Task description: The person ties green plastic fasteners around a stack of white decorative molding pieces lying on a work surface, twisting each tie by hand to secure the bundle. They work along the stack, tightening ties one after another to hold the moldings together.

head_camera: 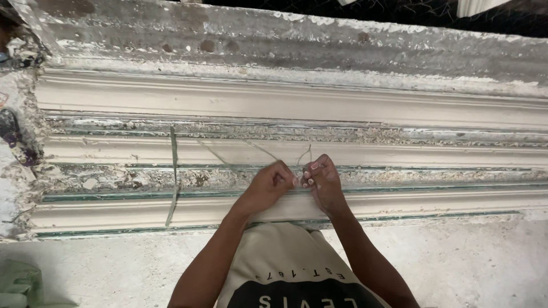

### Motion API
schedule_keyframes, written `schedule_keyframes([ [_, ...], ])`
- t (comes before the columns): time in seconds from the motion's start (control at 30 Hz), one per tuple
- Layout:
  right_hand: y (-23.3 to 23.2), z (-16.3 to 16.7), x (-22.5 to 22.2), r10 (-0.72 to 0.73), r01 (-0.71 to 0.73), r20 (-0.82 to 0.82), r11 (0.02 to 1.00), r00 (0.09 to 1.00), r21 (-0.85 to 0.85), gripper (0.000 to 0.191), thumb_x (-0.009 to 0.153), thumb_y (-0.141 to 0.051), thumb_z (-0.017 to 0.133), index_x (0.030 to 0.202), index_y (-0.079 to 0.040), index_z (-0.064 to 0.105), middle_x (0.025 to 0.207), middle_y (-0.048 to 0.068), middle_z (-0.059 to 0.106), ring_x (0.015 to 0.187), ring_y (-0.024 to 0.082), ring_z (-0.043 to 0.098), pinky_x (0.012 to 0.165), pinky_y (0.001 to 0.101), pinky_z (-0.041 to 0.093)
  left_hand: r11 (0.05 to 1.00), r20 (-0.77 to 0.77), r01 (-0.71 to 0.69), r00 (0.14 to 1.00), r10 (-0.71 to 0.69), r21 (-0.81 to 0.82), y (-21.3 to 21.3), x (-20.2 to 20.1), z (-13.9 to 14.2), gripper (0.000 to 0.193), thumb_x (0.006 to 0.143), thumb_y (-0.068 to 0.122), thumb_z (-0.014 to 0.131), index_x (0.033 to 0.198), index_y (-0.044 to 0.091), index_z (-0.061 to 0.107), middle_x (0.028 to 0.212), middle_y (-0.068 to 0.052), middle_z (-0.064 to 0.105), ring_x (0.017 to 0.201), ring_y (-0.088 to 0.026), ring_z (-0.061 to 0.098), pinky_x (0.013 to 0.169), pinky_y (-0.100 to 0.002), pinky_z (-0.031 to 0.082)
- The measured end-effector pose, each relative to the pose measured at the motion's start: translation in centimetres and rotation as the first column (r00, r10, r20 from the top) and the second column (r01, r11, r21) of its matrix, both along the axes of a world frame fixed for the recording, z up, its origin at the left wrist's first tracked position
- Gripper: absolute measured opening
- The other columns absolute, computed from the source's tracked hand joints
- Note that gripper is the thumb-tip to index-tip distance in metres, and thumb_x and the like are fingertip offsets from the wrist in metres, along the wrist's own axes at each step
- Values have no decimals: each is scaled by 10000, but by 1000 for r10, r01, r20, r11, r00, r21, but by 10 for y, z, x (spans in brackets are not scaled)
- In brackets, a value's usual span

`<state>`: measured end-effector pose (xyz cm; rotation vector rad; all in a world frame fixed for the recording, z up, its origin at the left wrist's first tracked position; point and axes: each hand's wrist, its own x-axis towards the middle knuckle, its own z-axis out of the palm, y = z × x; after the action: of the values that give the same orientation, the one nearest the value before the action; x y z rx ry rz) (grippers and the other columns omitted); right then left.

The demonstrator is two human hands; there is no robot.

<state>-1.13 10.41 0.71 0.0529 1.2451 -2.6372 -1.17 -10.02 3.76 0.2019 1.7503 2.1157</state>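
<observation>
My left hand (269, 183) and my right hand (321, 178) meet close together over long cream plaster mouldings (399, 151) lying on a work surface. Both pinch a thin pale string (303, 155) between the fingertips, its short loop rising just above the hands. Another strand of the string (257, 147) runs up and to the left across the mouldings. The fingers hide the exact point of hold.
A flat greenish strip (173, 171) lies across the mouldings at the left. Glass sheet edges (434, 188) show between the moulding rows. A crusted plaster mass (17, 131) stands at the left edge, and pale concrete floor (456, 262) lies near me.
</observation>
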Motion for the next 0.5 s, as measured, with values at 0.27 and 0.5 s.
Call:
schedule_keyframes([
  [0.27, -19, 6, 17, 329, -106, -89, 531, 940, 841, 193, 1085, -248, 460, 1017, -76, 516, 935, 67, 716, 810, 95, 694, 644, 255, 584, 788, -187, -512, 859, 476, -343, 15, -20, -44, 210, 940, 60, 668, 1094, 20, 530, 853, -80, 579, 710, -136, 539, 611, -287, 495],
  [0.5, 28, 32, -50, 102, -245, 225, 294, 969, 924, 285, 1087, -273, 425, 1133, -71, 619, 913, 74, 745, 620, 178, 591, 572, 341, 532, 896, -177, -117, 983, 44, -429, -14, -18, -41, 201, 935, 170, 653, 1102, 57, 651, 918, -57, 693, 764, -195, 648, 716, -350, 535],
])
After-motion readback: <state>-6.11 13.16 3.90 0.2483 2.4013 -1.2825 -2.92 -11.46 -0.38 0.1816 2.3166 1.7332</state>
